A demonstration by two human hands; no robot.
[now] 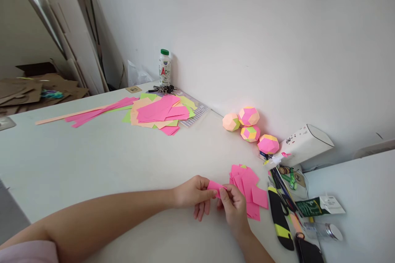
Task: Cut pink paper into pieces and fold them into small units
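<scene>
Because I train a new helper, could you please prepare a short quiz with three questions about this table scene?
1. What do the left hand and the right hand hold together?
2. True or false: the white plastic bottle has a green cap.
3. How many multicoloured, faceted paper balls are near the wall? (a) three (b) four (c) five

Key: 1. A small pink piece of paper; 2. True; 3. (b)
</scene>
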